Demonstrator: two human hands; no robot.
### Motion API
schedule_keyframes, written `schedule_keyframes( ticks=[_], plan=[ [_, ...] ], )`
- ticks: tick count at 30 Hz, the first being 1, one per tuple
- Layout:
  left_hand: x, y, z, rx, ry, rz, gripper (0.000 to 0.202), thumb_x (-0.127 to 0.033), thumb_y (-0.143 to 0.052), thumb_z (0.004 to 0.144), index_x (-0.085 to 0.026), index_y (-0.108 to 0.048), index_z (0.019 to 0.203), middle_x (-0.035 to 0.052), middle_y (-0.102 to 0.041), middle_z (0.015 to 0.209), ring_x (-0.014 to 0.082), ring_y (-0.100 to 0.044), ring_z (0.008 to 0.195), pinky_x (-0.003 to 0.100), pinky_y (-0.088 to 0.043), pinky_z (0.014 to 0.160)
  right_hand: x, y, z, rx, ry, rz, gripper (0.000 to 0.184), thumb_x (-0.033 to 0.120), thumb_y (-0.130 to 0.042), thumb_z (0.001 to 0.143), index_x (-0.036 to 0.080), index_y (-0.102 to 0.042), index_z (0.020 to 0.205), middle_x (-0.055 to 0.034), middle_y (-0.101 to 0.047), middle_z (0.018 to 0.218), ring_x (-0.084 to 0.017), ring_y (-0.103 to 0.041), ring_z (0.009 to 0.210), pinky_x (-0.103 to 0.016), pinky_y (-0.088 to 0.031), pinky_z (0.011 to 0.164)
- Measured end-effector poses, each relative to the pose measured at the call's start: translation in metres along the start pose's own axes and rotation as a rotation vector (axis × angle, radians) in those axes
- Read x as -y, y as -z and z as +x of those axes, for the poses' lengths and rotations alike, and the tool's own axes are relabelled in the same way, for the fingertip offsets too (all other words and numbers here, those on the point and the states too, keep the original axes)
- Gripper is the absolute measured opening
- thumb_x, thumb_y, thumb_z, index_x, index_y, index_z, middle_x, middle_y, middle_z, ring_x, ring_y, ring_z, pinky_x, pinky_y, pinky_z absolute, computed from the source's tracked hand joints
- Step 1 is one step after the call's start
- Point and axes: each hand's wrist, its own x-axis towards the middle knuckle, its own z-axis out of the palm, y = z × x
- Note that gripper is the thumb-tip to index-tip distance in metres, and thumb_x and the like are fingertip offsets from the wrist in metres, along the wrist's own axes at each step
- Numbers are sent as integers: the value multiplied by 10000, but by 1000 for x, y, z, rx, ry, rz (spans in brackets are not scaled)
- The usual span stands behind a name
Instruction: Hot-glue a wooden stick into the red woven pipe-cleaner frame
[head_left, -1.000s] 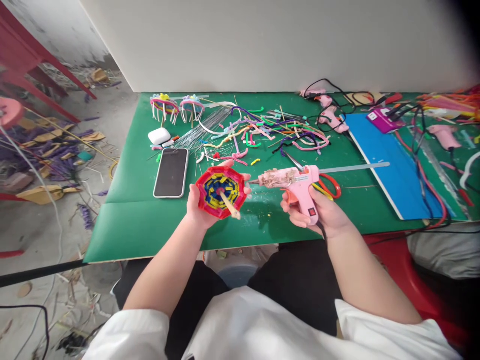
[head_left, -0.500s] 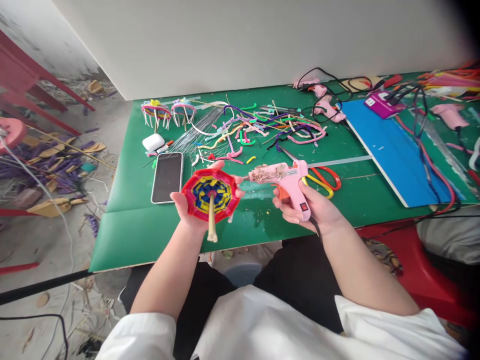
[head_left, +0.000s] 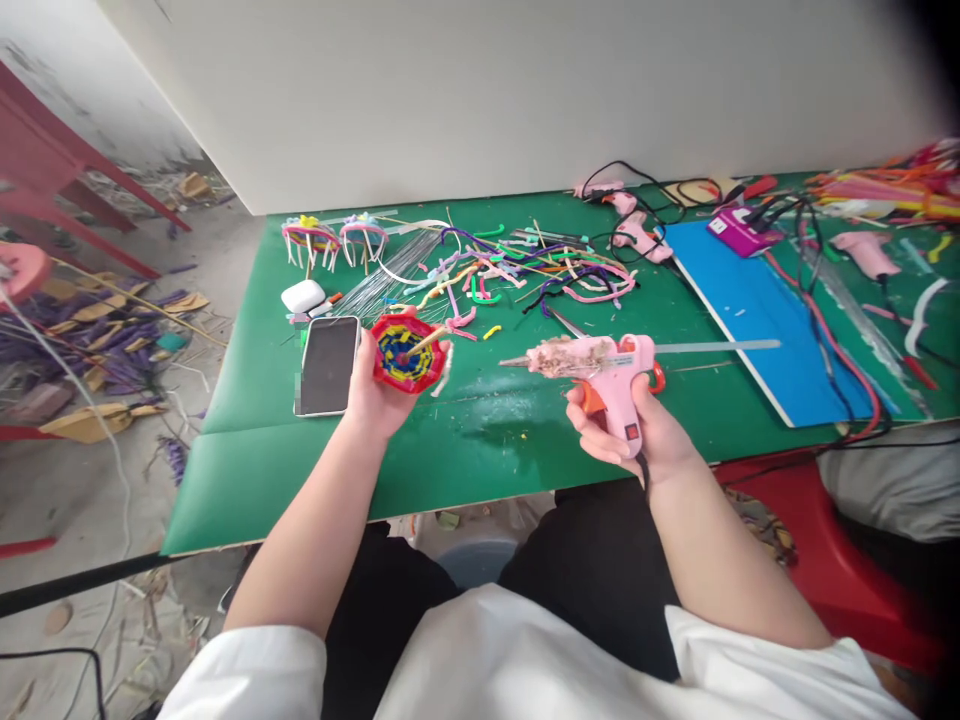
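My left hand [head_left: 377, 400] is closed around the edge of a small pipe-cleaner umbrella [head_left: 395, 374], red at the rim with yellow and blue rings inside. Its wooden stick handle [head_left: 431, 339] points up and to the right, and a white strand hangs off its right side. In my right hand [head_left: 637, 440] is a pink hot glue gun [head_left: 592, 358], gripped by its handle, fingers by the orange trigger. The nozzle points left, apart from the umbrella. A clear glue stick [head_left: 720, 346] juts from the back of the gun.
A phone [head_left: 330, 365] and a white case [head_left: 303, 296] lie left on the green table [head_left: 247, 460]. Two finished-looking little umbrellas [head_left: 309, 240] stand behind. Pipe cleaners and wires [head_left: 480, 270] cover the back middle. A blue board [head_left: 757, 330], cords and a purple box [head_left: 744, 232] are at right.
The umbrella has tilted, its handle swinging from pointing down to pointing up-right. My left hand has moved left and my right hand with the glue gun right, widening the gap.
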Motion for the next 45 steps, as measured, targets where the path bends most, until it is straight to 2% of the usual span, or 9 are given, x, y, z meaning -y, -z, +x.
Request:
schedule_keyframes(
  ticks=[3,7,11,15,22,27,31,39,45],
  plan=[
    [2,1,-4,3,23,-12,594,-635,-488,781,-230,-538,1213,84,-642,1123,257,-639,998,388,-522,849,1,-2,0,91,62,6,609,743,-484,712,180,-616,903,-22,-607,737,-20,-271,306,-194,-276,294],
    [-2,-10,-20,88,31,-66,657,-695,-432,777,-242,-524,1244,85,-640,1116,280,-643,964,449,-514,854,4,-15,4,159,94,-86,554,716,-503,721,216,-627,923,-44,-620,796,-67,-436,349,-218,-355,315],
    [-1,-19,-34,126,76,-77,769,-751,-478,700,-266,-481,1298,86,-640,1117,336,-607,1041,463,-521,827,2,-31,6,256,90,-214,566,703,-507,728,248,-627,1042,-84,-640,899,-94,-504,403,-215,-302,314],
    [0,-22,-42,83,64,-76,769,-750,-483,695,-274,-485,1299,88,-653,1093,336,-562,1130,465,-506,869,-2,-47,5,186,86,-325,544,667,-496,769,245,-607,1094,-77,-625,911,-85,-488,449,-222,-270,347],
    [-4,-27,-46,63,50,-120,723,-708,-443,754,-236,-487,1300,91,-654,1087,336,-530,1176,474,-474,924,0,-63,8,136,89,-368,467,608,-515,800,213,-630,1020,-52,-601,835,-74,-465,464,-219,-261,355],
    [-4,-26,-47,29,18,-66,786,-710,-427,757,-226,-389,1376,99,-646,1108,334,-515,1194,480,-472,931,0,-66,10,111,79,-373,454,610,-539,784,231,-647,1009,-33,-601,802,-69,-474,455,-209,-256,354],
    [-4,-27,-46,70,-10,44,867,-755,-387,736,-207,-338,1406,112,-652,1100,336,-531,1170,468,-485,913,0,-68,11,111,90,-384,459,630,-545,767,232,-660,966,-17,-594,765,-69,-480,451,-208,-283,366],
    [-3,-24,-45,46,-51,129,859,-756,-322,756,-199,-333,1410,119,-660,1060,333,-527,1172,478,-487,894,0,-72,10,75,101,-384,448,617,-560,766,209,-659,920,-3,-576,706,-66,-488,457,-194,-311,367],
    [-4,-26,-45,84,-31,123,855,-762,-287,759,-192,-360,1392,114,-652,1070,330,-516,1187,476,-474,909,0,-67,10,86,63,-400,471,638,-546,760,214,-654,931,3,-575,669,-65,-478,443,-184,-339,369]
  ],
)
